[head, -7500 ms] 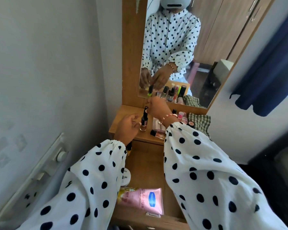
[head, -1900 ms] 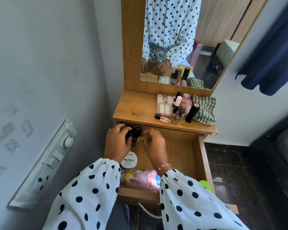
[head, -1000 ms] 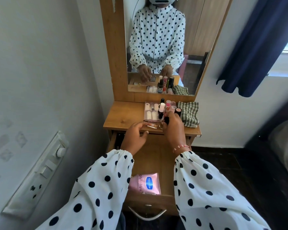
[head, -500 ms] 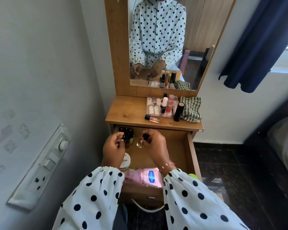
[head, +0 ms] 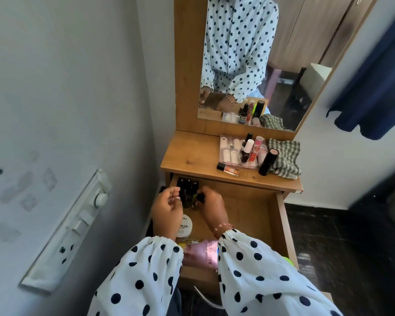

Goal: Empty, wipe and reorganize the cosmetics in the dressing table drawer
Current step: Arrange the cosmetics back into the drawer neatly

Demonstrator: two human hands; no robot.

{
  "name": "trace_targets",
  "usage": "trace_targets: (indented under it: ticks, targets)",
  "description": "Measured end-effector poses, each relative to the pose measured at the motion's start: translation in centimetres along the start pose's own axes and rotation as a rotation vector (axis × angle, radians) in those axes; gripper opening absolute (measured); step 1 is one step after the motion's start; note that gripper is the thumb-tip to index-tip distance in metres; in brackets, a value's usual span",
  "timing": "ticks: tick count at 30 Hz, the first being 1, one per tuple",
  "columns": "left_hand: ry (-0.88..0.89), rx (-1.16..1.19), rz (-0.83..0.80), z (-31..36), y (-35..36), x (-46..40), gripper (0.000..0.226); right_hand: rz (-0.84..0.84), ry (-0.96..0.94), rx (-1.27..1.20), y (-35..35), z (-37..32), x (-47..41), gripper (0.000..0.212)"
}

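The wooden drawer (head: 253, 208) stands pulled out under the dressing table top (head: 192, 156). Dark nail polish bottles (head: 187, 187) stand clustered in its back left corner. My right hand (head: 211, 205) holds a small black-capped bottle (head: 200, 199) upright beside that cluster. My left hand (head: 168, 209) hovers just left of it, fingers curled, holding nothing that I can see. A white nail polish remover jar (head: 184, 228) and a pink tube (head: 202, 255) lie nearer the drawer front, partly under my sleeves.
On the table top sit a clear organiser (head: 234, 151) of cosmetics, a lip gloss (head: 227, 168) lying flat, a black tube (head: 268, 161) and a checked cloth (head: 284, 158). A mirror (head: 249, 65) rises behind. A switch panel (head: 73, 226) is on the left wall.
My right hand has carried the small bottle left into the drawer's back left corner, against the other bottles. My left hand has stayed beside them. The view has tilted down slightly.
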State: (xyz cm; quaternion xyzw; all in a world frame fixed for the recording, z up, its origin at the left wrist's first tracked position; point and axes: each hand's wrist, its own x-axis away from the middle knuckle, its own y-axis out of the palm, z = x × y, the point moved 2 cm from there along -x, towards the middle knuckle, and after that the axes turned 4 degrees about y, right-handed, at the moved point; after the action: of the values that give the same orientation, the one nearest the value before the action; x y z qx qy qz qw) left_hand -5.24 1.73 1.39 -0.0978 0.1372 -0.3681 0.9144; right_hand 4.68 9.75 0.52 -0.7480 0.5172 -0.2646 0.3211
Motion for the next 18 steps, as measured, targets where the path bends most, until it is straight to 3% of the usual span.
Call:
trace_targets:
  ticks: [10, 18]
  targets:
    - [0.005, -0.012, -0.008, -0.4, 0.1, 0.0, 0.025, -0.025, -0.021, 0.003, 0.3, 0.0, 0.1, 0.034]
    - [0.035, -0.061, -0.030, -0.5, 0.1, 0.1, 0.024, 0.050, -0.028, -0.042, -1.1, 0.8, 1.2, 0.035]
